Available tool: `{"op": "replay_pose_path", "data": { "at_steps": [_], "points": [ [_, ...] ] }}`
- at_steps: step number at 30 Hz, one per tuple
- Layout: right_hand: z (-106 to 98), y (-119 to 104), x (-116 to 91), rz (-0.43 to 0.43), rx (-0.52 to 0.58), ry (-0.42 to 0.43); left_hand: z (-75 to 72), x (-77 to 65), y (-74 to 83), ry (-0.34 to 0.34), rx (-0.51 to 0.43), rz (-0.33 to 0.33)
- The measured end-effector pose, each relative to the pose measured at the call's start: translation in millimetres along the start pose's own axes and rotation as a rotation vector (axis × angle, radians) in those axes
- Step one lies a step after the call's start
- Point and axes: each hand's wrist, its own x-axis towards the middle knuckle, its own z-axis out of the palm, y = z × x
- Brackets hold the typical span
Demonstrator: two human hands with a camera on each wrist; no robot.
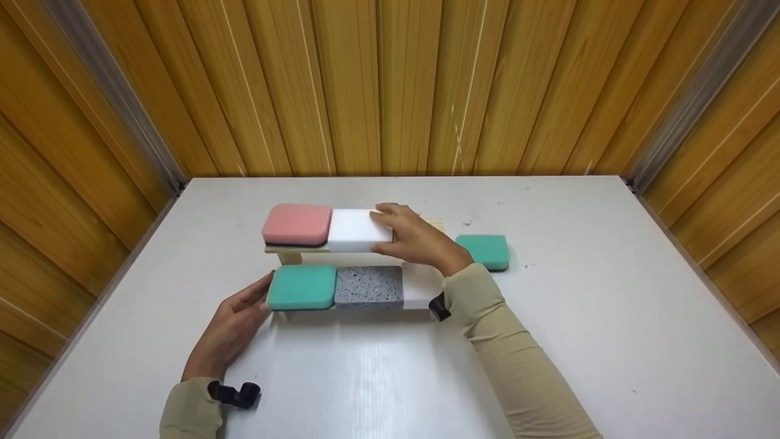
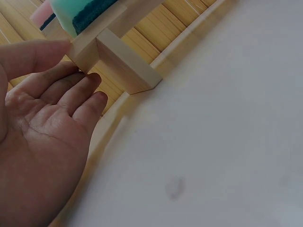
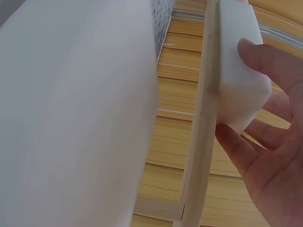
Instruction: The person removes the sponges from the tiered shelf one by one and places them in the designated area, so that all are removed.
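In the head view, my right hand grips a white sponge by its right end, thumb at the front and fingers over the top and back. This sponge sits on the upper board of a two-tier wooden stand, against a pink sponge. My left hand holds the left end of the lower board between thumb and index finger, its other fingers loosely extended. A teal sponge, a speckled grey sponge and another white sponge line the lower board.
Right of the stand, another teal sponge lies on the white table. Wood-look panel walls enclose the table's back and sides. Black wrist devices are strapped over both sleeves.
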Motion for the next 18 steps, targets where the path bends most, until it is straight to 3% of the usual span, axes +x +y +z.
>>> {"op": "replay_pose_path", "data": {
  "at_steps": [18],
  "points": [
    [-7.6,3.9,-10.0,-0.034,-0.018,0.011,1.3,-0.5,1.2,0.001,-0.040,-0.001]
  ]
}}
